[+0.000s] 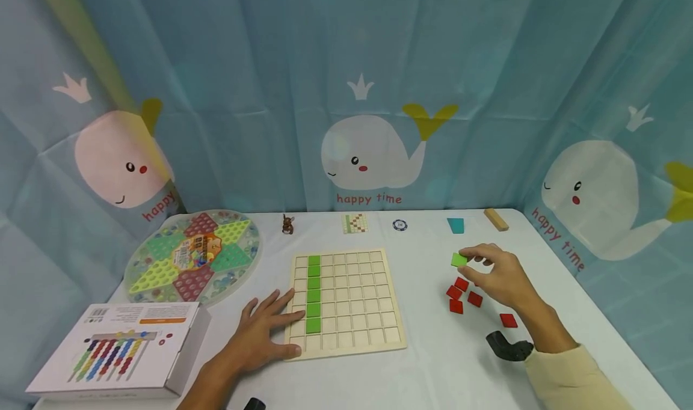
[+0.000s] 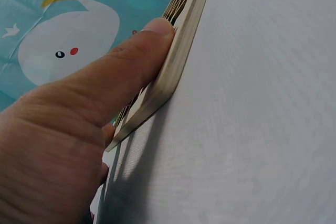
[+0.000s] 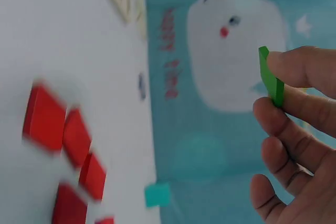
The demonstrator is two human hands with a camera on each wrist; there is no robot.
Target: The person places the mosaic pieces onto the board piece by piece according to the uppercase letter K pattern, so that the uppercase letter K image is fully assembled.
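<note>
A wooden grid board (image 1: 360, 323) lies on the white table, with several green tiles (image 1: 313, 296) in a line down its second column from the left. My left hand (image 1: 262, 335) rests with spread fingers on the board's left edge. In the left wrist view, the thumb (image 2: 131, 59) lies on the board's rim. Off to the right, my right hand (image 1: 500, 278) pinches a green square tile (image 3: 271, 80) between thumb and fingertips, raised above the table. Several red tiles (image 1: 456, 306) are scattered below that hand.
At the left are a round Chinese checkers board (image 1: 157, 278) and a white box (image 1: 181, 362). Along the back sit a small brown figurine (image 1: 288, 224), a pattern card (image 1: 354, 223), a poker chip (image 1: 400, 225), a teal block (image 1: 456, 225) and a wooden block (image 1: 496, 220).
</note>
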